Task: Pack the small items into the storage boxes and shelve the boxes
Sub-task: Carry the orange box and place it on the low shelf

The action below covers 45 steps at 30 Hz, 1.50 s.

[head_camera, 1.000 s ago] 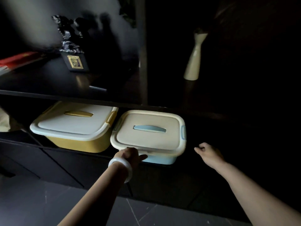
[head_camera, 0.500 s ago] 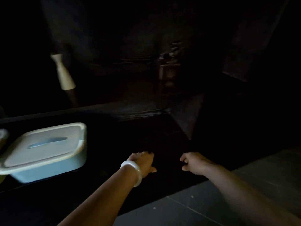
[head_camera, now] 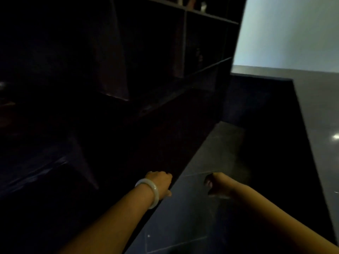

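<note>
No storage box is in view now. My left hand (head_camera: 160, 183), with a pale bangle on its wrist, hangs in front of me with loosely curled fingers and holds nothing. My right hand (head_camera: 216, 184) is beside it, also loosely curled and empty. Both hover over the edge where the dark shelf unit (head_camera: 146, 70) meets the floor. The shelf's compartments are too dark to make out any contents.
Dark tiled floor (head_camera: 211, 162) runs ahead on the right. A black low block or counter (head_camera: 266, 125) stands at the right, with a pale wall (head_camera: 293, 33) behind it. Small objects sit on the top shelf (head_camera: 202, 6).
My view has swung right, away from the yellow and blue boxes on the low shelf; they have left the frame. My left hand has come off the blue box; both hands now hang empty.
</note>
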Tool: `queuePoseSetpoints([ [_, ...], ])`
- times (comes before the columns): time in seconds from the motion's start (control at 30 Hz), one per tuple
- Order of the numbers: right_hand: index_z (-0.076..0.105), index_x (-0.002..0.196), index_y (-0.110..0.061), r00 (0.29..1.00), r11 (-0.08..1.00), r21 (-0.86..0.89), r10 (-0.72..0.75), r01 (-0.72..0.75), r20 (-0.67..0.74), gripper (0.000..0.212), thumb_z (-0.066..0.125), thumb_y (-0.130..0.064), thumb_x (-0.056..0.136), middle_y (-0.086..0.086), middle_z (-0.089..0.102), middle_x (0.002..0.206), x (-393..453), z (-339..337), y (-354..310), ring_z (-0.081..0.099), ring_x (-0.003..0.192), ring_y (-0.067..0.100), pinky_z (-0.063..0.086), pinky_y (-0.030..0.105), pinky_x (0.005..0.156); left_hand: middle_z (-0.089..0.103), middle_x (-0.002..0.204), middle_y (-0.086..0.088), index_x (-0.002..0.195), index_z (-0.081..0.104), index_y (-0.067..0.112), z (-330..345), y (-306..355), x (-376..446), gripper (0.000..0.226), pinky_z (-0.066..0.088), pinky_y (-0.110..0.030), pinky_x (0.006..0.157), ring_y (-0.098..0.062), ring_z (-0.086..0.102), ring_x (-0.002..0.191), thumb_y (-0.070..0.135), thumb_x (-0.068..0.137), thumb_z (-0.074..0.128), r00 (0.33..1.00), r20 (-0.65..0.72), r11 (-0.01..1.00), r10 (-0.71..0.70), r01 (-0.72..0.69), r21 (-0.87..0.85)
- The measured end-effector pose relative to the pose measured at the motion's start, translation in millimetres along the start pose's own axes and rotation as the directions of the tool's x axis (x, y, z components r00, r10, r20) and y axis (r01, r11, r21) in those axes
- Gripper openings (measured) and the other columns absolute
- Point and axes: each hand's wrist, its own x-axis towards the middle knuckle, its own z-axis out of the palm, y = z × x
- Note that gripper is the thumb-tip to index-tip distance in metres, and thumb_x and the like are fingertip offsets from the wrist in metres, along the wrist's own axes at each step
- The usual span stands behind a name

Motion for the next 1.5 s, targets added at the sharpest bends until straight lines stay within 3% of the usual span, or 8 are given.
queuePoseSetpoints([
  [0.2,0.061,0.115,-0.011,0.980,0.980,-0.026,0.198,-0.198,0.017,0.036,0.072,-0.013,0.081,0.007,0.062,0.115,71,-68,104,0.060,0.104,0.017,0.046,0.023,0.082,0.055,0.126,-0.010,0.129,0.046,0.013,-66,31,149,0.045,0.044,-0.036,0.083,-0.028,0.057,0.109,0.040,0.094,0.055,0.990,-0.028,0.986,0.140,-0.137,0.095],
  [0.27,0.060,0.101,-0.007,0.978,0.977,-0.037,0.210,-0.210,-0.020,0.012,0.059,-0.013,0.091,0.008,0.063,0.095,102,-101,126,0.065,0.076,0.009,0.051,0.021,0.069,0.054,0.127,-0.009,0.129,0.046,0.014,-92,36,200,0.045,0.045,-0.037,0.086,-0.028,0.057,0.111,0.040,0.094,0.056,0.983,-0.043,0.977,0.178,-0.172,0.125],
  [0.37,0.052,0.089,-0.008,0.956,0.962,0.081,0.270,-0.262,-0.118,0.016,0.040,-0.011,0.099,0.005,0.056,0.071,145,-144,164,0.056,0.040,0.006,0.044,0.018,0.044,0.055,0.127,-0.009,0.130,0.046,0.014,-132,42,274,0.046,0.045,-0.037,0.085,-0.028,0.057,0.111,0.040,0.093,0.057,0.973,-0.031,0.963,0.230,-0.222,0.155],
  [0.5,0.064,0.108,-0.007,0.899,0.894,0.150,0.435,-0.422,-0.061,0.028,0.071,-0.011,0.081,0.007,0.067,0.102,177,-201,216,0.063,0.090,0.016,0.048,0.022,0.073,0.054,0.127,-0.009,0.127,0.046,0.014,-178,61,363,0.044,0.044,-0.037,0.085,-0.028,0.057,0.110,0.040,0.093,0.057,0.950,-0.010,0.928,0.312,-0.303,0.215],
  [0.7,0.062,0.096,-0.006,0.848,0.845,0.261,0.512,-0.467,-0.138,0.011,0.064,-0.009,0.086,0.009,0.059,0.092,226,-258,322,0.061,0.089,0.024,0.050,0.040,0.093,0.054,0.129,-0.009,0.130,0.044,0.013,-238,132,497,0.045,0.030,-0.049,0.106,-0.031,0.053,0.118,0.038,0.094,0.055,0.902,0.030,0.844,0.430,-0.414,0.342],
  [0.83,0.065,0.111,-0.012,0.832,0.842,0.177,0.535,-0.511,-0.144,0.035,0.076,-0.018,0.078,0.006,0.065,0.110,273,-313,408,0.062,0.104,0.021,0.049,0.028,0.088,0.054,0.130,-0.008,0.134,0.044,0.014,-285,189,592,0.048,0.037,-0.043,0.100,-0.030,0.054,0.117,0.038,0.094,0.056,0.865,-0.033,0.811,0.501,-0.455,0.367],
  [1.27,0.064,0.114,-0.016,0.790,0.794,0.207,0.600,-0.571,-0.125,0.037,0.075,-0.017,0.079,0.004,0.063,0.116,410,-479,628,0.059,0.107,0.021,0.046,0.027,0.087,0.055,0.125,-0.008,0.128,0.046,0.015,-405,316,864,0.042,0.039,-0.041,0.098,-0.029,0.055,0.112,0.036,0.093,0.057,0.816,0.022,0.746,0.577,-0.538,0.391],
  [1.5,0.061,0.121,-0.014,0.694,0.697,0.248,0.711,-0.673,-0.112,0.041,0.073,-0.017,0.082,0.005,0.062,0.122,466,-545,745,0.059,0.112,0.023,0.044,0.027,0.088,0.053,0.127,-0.006,0.134,0.043,0.016,-459,404,1027,0.047,0.040,-0.037,0.093,-0.026,0.055,0.111,0.036,0.094,0.057,0.685,0.057,0.597,0.726,-0.669,0.442],
])
